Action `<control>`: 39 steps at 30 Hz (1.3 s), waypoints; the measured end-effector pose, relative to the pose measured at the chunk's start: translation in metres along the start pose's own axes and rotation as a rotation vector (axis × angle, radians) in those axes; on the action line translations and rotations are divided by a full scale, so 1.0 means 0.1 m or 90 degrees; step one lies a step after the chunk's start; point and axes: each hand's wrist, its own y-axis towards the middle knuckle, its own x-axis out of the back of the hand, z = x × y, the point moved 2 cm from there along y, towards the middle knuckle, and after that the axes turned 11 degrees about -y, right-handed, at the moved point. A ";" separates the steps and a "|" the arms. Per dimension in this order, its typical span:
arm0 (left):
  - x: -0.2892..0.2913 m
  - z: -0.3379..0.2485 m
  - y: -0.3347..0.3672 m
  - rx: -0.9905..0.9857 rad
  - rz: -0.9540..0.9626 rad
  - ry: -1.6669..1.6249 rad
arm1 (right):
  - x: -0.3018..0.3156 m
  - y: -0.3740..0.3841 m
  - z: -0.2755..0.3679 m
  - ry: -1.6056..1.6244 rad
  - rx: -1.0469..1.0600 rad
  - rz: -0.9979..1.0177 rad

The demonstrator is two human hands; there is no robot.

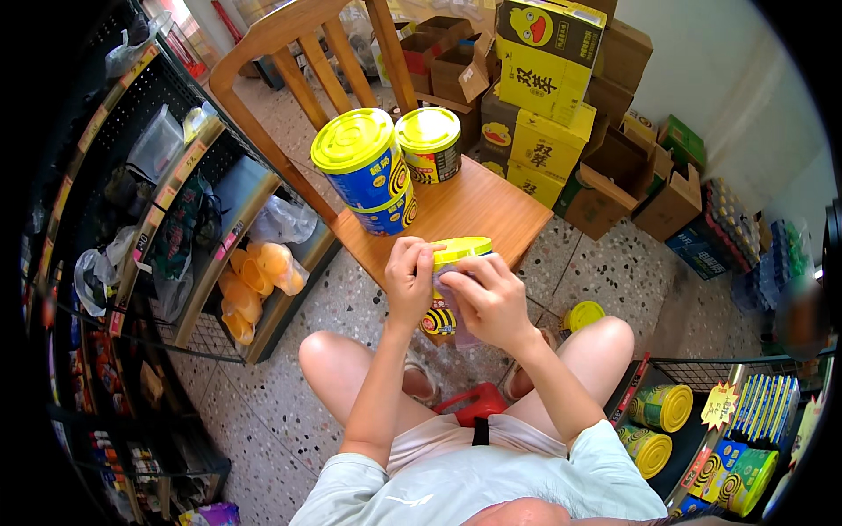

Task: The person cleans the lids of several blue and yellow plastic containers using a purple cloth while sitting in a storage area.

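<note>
Above my knees, in front of the chair seat, I hold a round tub (438,322) with a yellow-green lid and a spiral pattern. My left hand (410,279) is closed on its left side, with the fingers at the lid's rim. A thin greyish-purple cloth (470,331) hangs against the tub's right side. My right hand (491,301) pinches this cloth just below the lid. Farther off on the seat, two blue tubs (375,178) stand stacked, and a dark tub (431,164) with a similar lid is beside them.
The wooden chair (517,206) stands before me. Yellow cartons (548,88) and opened cardboard boxes (611,171) are piled behind it. Shelves (202,254) run along the left, with orange slippers (254,272). A lidded tub (583,314) sits on the floor; more tubs (662,408) fill the right shelf.
</note>
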 end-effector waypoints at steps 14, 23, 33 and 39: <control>0.14 0.11 -0.05 0.004 -0.049 -0.042 | -0.04 -0.27 -0.10 0.107 -0.056 -0.048; 0.17 0.17 -0.07 0.033 -0.048 -0.084 | -0.02 -0.78 -0.04 0.089 0.012 -0.005; 0.20 0.33 -0.10 0.040 -0.031 -0.153 | -0.07 -0.76 0.08 0.003 0.101 -0.063; 0.19 0.13 -0.05 0.018 -0.037 -0.108 | 0.00 -0.72 0.09 0.005 0.077 -0.032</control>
